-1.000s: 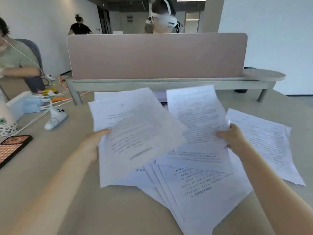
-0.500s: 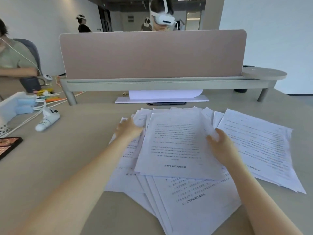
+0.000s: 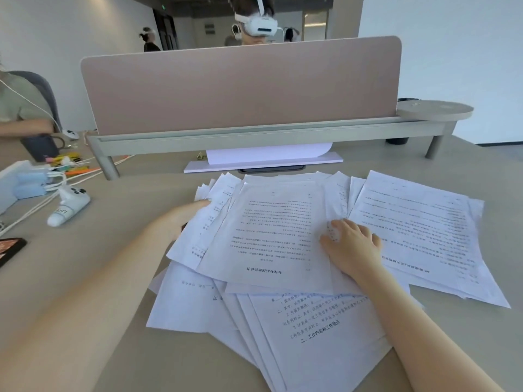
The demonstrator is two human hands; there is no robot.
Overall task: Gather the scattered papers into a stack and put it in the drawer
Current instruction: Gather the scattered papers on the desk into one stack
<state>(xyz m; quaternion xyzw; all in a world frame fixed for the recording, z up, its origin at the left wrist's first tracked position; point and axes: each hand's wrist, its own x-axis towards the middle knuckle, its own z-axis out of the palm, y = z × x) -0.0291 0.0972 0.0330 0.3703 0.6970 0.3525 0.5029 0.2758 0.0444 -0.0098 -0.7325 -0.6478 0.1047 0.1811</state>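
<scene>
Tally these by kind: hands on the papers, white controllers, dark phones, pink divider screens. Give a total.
Hands on the papers: 2, left hand and right hand
White controller: 1
Dark phone: 1
Pink divider screen: 1
Total: 5

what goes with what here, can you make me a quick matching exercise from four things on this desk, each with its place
Things:
1. left hand
2. right hand
3. white controller
4. dark phone

Places:
A. far left edge of the desk
B. flat on the top sheet, right side
C. at the pile's left edge
D. left of the papers, by white cables

Pairs: 1-C, 2-B, 3-D, 4-A
</scene>
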